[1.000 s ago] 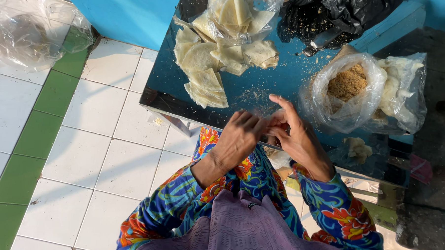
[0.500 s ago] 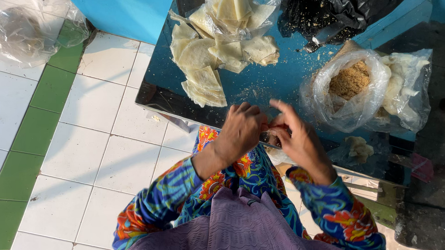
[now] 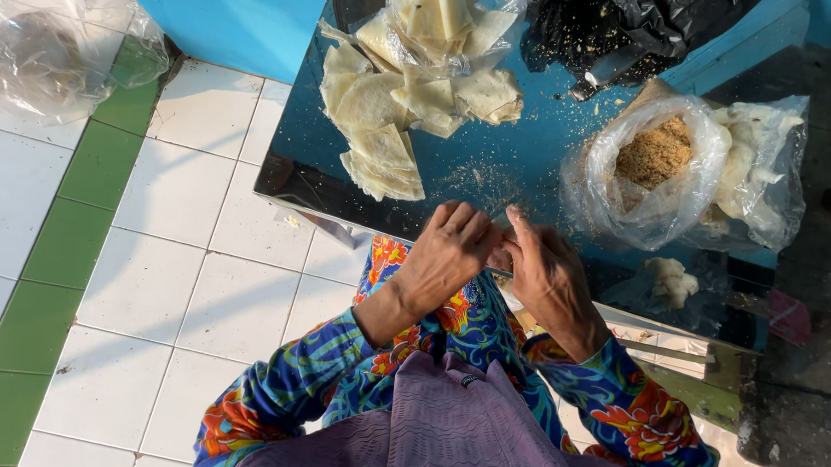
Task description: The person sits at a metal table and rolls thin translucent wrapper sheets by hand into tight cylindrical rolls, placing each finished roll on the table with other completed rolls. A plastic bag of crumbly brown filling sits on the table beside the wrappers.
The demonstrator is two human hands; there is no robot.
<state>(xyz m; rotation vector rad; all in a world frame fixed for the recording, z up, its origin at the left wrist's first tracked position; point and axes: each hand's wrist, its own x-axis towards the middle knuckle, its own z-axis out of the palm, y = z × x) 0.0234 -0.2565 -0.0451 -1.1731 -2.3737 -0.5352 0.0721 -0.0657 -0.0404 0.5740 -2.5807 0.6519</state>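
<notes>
My hands sit together at the near edge of the table (image 3: 524, 165), left hand (image 3: 448, 255) touching right hand (image 3: 546, 270). Straight ahead there is a bare strip of crumb-dusted tabletop where I could pass. To the front left, the stack of folded wrappers (image 3: 381, 161) blocks the way. To the front right stands the clear bag of brown filling (image 3: 652, 161), with the black plastic bag (image 3: 647, 18) behind it. Left of the table, the tiled floor (image 3: 159, 270) lies open.

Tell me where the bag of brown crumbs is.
In the head view, the clear bag of brown crumbs sits on the blue table, right of the folded wrappers, beyond the right hand.
</notes>
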